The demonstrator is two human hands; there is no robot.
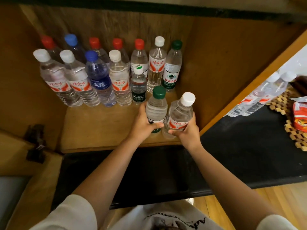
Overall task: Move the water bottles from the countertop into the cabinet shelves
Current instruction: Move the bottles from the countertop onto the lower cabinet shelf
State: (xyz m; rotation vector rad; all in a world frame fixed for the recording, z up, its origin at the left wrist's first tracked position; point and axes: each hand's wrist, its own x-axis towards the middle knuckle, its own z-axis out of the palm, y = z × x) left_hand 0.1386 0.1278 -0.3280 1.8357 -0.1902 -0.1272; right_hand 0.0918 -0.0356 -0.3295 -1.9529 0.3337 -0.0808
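My left hand (142,125) grips a green-capped water bottle (157,107) around its lower body, over the front of the wooden cabinet shelf (99,128). Right beside it, my right hand (187,131) grips a white-capped bottle with a red label (181,113). The two bottles almost touch. Behind them, several bottles with red, blue, white and green caps (106,73) stand in two rows at the back of the shelf. More white-capped bottles (259,97) stand on the black countertop (245,146) to the right, past the cabinet's side wall.
The cabinet's wooden side wall (249,77) runs diagonally between shelf and countertop. A woven mat (292,128) and a red snack packet (299,118) lie at the far right. A dark hinge (35,143) sits on the open door at the left.
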